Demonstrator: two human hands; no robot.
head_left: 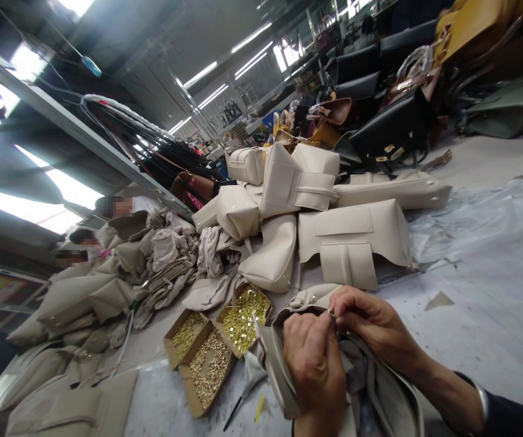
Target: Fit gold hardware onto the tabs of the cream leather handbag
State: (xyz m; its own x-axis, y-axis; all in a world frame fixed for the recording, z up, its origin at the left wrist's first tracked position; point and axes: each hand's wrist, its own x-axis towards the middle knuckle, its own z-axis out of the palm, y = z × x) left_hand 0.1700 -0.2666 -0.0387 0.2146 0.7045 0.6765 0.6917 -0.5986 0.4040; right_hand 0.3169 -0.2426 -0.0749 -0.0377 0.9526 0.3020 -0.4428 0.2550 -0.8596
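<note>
A beige handbag [275, 370] lies on the table close to me, its mouth open and its lining showing. My left hand [311, 358] is closed around the bag's upper edge. At the same edge, my right hand [371, 321] pinches a tiny metal-looking piece between thumb and fingertips; its exact kind cannot be made out. The two hands nearly touch. Left of the bag stand open cardboard boxes of small metal parts: one with shiny gold discs [246, 318], one with copper-gold pieces [207, 364], and a smaller one with gold bits [187, 334].
Finished-looking beige bags [352, 230] are piled just beyond my hands. A thin dark-tipped tool [233, 414] and a yellow scrap [259, 408] lie by the boxes. More beige bags [74, 303] heap up at left, near other people. Black bags [393, 130] sit behind; clear plastic [484, 212] covers the right.
</note>
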